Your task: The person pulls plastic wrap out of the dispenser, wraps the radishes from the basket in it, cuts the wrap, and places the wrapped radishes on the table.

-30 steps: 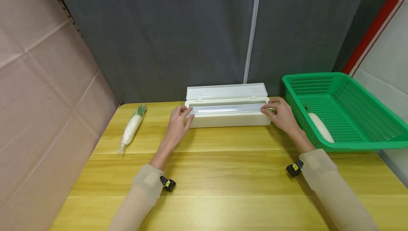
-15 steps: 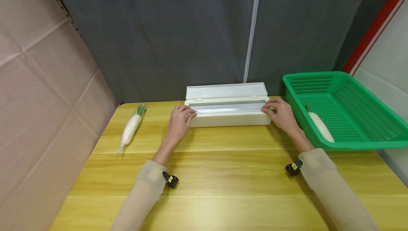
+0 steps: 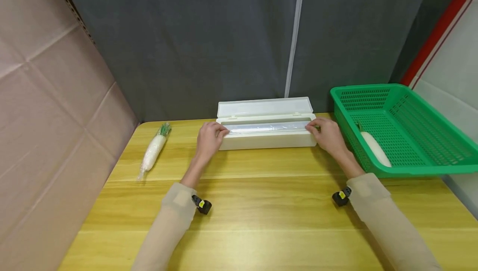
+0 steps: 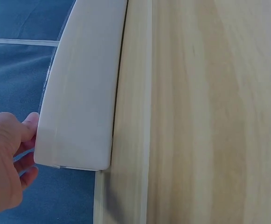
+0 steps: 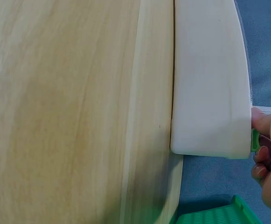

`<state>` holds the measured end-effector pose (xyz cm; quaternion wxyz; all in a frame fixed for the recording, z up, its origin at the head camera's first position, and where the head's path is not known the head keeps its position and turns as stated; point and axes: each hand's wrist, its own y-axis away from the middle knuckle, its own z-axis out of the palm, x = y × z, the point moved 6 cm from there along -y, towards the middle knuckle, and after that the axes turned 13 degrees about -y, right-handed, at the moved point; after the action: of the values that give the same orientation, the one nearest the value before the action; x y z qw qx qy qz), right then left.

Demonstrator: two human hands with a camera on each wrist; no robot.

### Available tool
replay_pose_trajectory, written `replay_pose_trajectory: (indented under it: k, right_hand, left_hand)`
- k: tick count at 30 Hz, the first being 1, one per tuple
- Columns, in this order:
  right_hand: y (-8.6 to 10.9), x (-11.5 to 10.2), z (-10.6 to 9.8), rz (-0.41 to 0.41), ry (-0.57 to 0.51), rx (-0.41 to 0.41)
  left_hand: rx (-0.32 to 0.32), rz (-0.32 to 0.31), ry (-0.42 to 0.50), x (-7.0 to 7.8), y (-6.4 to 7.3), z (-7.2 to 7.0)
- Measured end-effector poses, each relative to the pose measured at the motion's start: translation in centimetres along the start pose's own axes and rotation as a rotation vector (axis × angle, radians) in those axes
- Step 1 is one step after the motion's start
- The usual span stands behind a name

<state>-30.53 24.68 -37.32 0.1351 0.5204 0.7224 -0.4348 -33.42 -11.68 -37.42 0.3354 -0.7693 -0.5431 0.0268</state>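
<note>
A long white cling film dispenser box [image 3: 267, 140] stands at the back of the table, its translucent lid [image 3: 265, 107] tilted up. Inside lies shiny cling film [image 3: 270, 127]. At the left end my left hand [image 3: 210, 139] pinches the film's edge between thumb and fingers, over the front rim. My right hand [image 3: 327, 135] pinches the film at the right end. A small green piece [image 5: 255, 140] shows by the right fingers at the box end in the right wrist view. In the left wrist view, the box's front [image 4: 79, 102] hides the film from sight.
A film-wrapped white radish [image 3: 154, 151] with green tops lies on the wooden table [image 3: 261, 208] to the left. On the right, a green basket [image 3: 422, 170] holds an unwrapped white radish [image 3: 376, 149]. A dark curtain [image 3: 186, 47] hangs directly behind the box.
My left hand has shifted slightly to the right along the box's front rim, and its thumb and fingers have come together. The right hand has barely moved.
</note>
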Motion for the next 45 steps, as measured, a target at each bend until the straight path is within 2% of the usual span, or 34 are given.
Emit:
replay_pose_trajectory:
  k: [4, 10, 15, 19, 26, 33, 45]
  right_hand:
    - [-0.2, -0.2, -0.1, -0.004, 0.009, 0.001]
    - [-0.9, -0.3, -0.2, -0.029, 0.057, -0.014]
    - [-1.6, -0.5, 0.0, -0.084, 0.091, -0.042]
    - [-2.3, -0.7, 0.2, -0.109, 0.118, -0.031]
    - [-3.2, -0.6, 0.5, -0.083, 0.193, -0.031]
    - [-3.8, -0.2, 0.4, -0.044, 0.211, -0.031]
    - [-5.3, -1.0, -0.6, -0.025, 0.205, -0.009]
  left_hand:
    - [-0.007, -0.019, -0.007, -0.1, -0.2, 0.2]
    - [0.015, -0.009, -0.032, 0.0, -0.7, 0.4]
    - [0.004, -0.028, -0.018, -0.1, -1.0, 0.6]
    - [-0.003, -0.034, -0.040, -0.2, -1.4, 0.7]
    - [-0.029, -0.064, -0.054, 0.0, -2.5, 0.5]
    - [-0.063, -0.088, -0.058, 0.1, -3.4, 0.6]
    - [0.002, -0.060, -0.043, 0.6, -4.8, -0.7]
